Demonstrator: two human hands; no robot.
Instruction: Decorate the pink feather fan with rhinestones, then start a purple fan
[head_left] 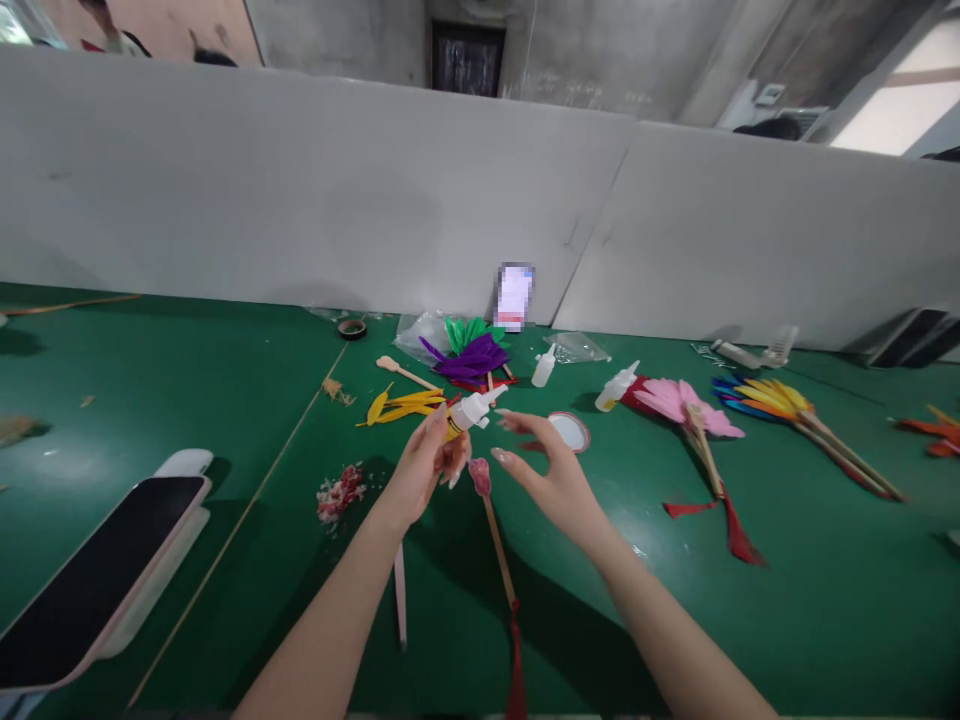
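My left hand (427, 462) is closed round a small glue bottle (466, 415) with a white nozzle, tilted up to the right. Just right of the nozzle, my right hand (551, 470) has its fingers apart and holds nothing. Below and between both hands, a wooden stick (499, 548) lies on the green table, with a pinkish-red coated head (480, 477) at its far end and a red tassel (516, 665) at its near end. A thin pale stick (400, 600) rests beneath my left forearm. Beyond my left hand are yellow feather-like pieces (405, 405).
Purple feathers (472, 358), green feathers (471, 332) and a propped phone (514, 296) are at the back. Two glue bottles, a round white lid (570, 432), a pink feather fan (686, 400) and a multicoloured fan (780, 398) lie right. Red-white scraps (340, 494) and a tablet-like device (97, 570) are left.
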